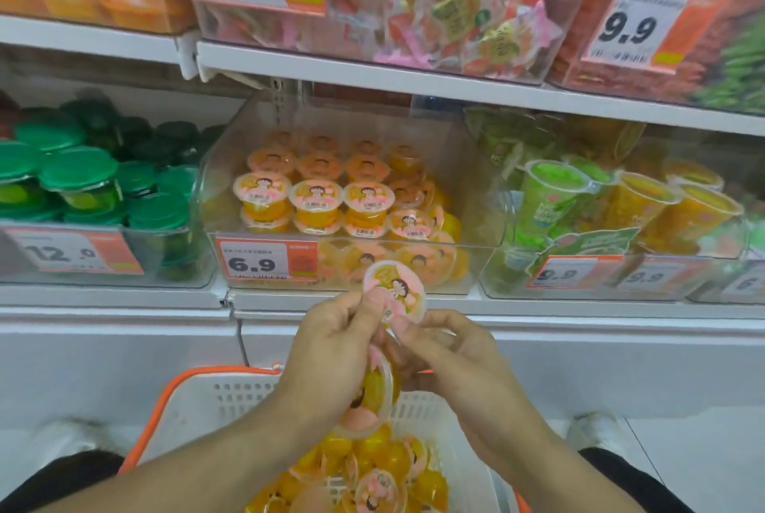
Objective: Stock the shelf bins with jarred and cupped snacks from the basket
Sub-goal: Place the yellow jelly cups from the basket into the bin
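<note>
Currently, step in hand: both hands were raised at lower centre of the frame, just below the centre bin [476, 260], handling fruit jelly cups.
Left hand [331, 343]: thumb and fingers pinched the upper cup [395, 291] by its lower rim, pink lid facing the camera; a second cup [372, 396] sat tucked under the palm, apparently gripped by the curled lower fingers.
Right hand [447, 351]: fingers curled, their tips at the lower right edge of the upper cup; whether they gripped or only steadied it could not be told.
Location of stock: more of the same cups lay loose in the basket [198, 392] at bottom centre; stacked rows already filled the back and left of the centre bin, marked by price tag 6.9 [258, 262].
Recommended technique: judged from the gap, the front right of the bin was the space to fill. Lift the cup over the clear front wall, set it lid up and flat on the row beneath, and release only one cup at a time so the tucked one does not slip.
Hidden or unclear: the palm side of both hands; the right fingertips' contact; the basket's near edge, cut off by the frame; lid printing, too blurred to read.
</note>
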Available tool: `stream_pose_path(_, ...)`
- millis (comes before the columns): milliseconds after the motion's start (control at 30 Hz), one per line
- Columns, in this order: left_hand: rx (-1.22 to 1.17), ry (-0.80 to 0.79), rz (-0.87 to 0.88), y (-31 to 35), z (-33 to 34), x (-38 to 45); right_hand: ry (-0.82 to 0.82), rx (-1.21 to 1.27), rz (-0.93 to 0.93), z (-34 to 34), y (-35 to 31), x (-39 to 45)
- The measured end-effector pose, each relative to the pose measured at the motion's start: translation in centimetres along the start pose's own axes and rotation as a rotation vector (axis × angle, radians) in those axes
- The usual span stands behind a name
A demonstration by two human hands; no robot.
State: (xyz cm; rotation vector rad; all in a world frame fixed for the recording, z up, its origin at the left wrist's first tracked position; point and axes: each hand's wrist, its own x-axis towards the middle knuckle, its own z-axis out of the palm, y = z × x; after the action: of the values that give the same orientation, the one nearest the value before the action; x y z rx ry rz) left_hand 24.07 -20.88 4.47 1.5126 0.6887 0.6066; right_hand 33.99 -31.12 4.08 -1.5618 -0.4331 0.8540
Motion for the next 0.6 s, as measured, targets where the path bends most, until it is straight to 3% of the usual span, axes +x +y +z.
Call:
stream_pose_path(133, 0.057, -0.112, 0.081, 0.3, 1.0, -0.4, 0.149, 0.070, -0.187, 0.5, -0.6, -0.2)
stream_pose_path(333, 0.062, -0.202, 0.064, 1.2, 0.7, -0.5, 0.120, 0.104, -0.303, 0.5, -1.7, -0.1)
stream_pose_path(500, -0.169, -0.023, -0.163, 1.8, 0.6, 0.2, 0.200, -0.065, -0.395, 0.8, -5.5, 3.3)
stream_pose_path(600, -0.317, 0.093, -0.315, 2.1, -0.2, 0.8, 0.251, -0.060, -0.317, 1.0, -8.8, 8.3)
